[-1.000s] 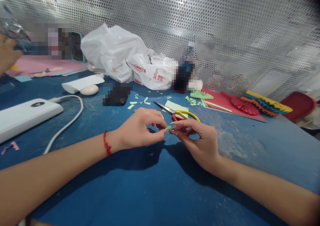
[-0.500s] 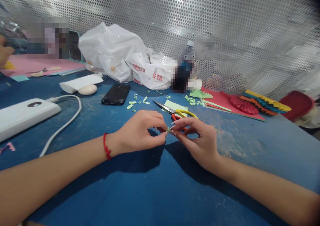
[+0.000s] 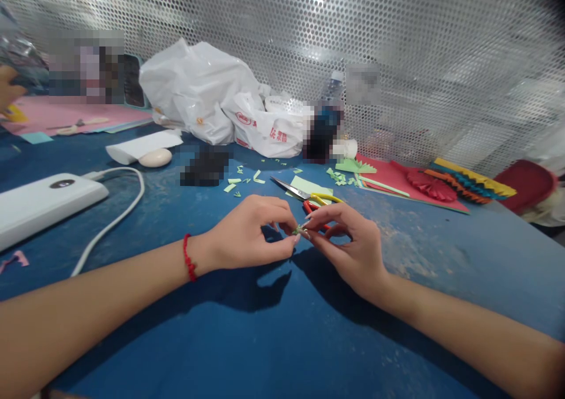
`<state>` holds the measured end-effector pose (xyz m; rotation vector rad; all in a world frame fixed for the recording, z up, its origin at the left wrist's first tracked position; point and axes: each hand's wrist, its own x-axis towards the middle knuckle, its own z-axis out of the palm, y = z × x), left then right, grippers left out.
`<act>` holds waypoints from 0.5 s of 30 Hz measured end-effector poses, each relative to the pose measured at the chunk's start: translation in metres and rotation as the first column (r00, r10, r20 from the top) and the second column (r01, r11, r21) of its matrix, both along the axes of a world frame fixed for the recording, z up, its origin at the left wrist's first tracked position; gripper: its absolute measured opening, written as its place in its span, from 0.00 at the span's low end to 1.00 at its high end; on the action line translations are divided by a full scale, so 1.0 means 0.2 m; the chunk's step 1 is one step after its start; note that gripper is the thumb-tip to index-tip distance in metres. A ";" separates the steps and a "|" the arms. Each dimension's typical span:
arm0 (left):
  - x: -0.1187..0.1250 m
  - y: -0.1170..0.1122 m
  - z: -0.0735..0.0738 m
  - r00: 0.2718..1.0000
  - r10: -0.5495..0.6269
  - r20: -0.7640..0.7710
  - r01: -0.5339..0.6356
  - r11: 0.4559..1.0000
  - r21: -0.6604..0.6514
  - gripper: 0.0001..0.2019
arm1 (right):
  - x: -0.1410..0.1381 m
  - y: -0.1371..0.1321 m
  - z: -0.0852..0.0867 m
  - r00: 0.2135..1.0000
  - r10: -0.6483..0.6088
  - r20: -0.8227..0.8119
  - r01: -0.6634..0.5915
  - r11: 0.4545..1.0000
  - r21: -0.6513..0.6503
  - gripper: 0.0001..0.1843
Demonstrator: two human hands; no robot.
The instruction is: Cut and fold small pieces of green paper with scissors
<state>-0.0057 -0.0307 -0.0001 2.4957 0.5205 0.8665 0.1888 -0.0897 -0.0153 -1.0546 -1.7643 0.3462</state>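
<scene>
Green paper piece (image 3: 300,230), blue tabletop (image 3: 304,346)

Head-worn view, forward and down over blue tabletop (image 3: 212,352)

The left hand (image 3: 253,231) and the right hand (image 3: 346,234) are covering most of a tiny green paper piece (image 3: 299,230), and what is peeking out is proving too small to give its shape. The right hand is also hiding part of the scissors (image 3: 303,195), which are in turn masking some of a pale green sheet (image 3: 314,188). The left edge is cutting off the power bank (image 3: 48,208), a pink scrap (image 3: 20,258) and another person's hand (image 3: 9,90) (only a portion is showing). The white cable (image 3: 142,186) is disappearing behind the left forearm (image 3: 97,293). Coarse squares are blurring the flat black object (image 3: 205,166) and the dark bottle (image 3: 325,131).
</scene>
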 end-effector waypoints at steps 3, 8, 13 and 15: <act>0.00 0.00 0.00 1.000 0.007 0.007 -0.007 1.000 -0.005 0.05 | 0.00 0.00 0.00 1.000 -0.002 0.003 0.002 1.000 0.004 0.08; 0.01 0.00 0.01 1.000 0.009 0.015 -0.009 1.000 0.010 0.05 | 0.00 -0.01 0.00 1.000 -0.006 -0.024 0.006 1.000 0.001 0.09; 0.00 0.01 0.00 0.999 0.025 0.023 -0.025 1.000 0.017 0.06 | 0.00 0.00 0.00 0.996 0.021 -0.091 -0.024 0.999 -0.037 0.11; 0.00 0.01 0.00 1.000 0.016 0.023 -0.016 1.000 0.001 0.06 | 0.00 0.01 0.00 0.992 0.025 -0.124 -0.034 0.997 -0.073 0.11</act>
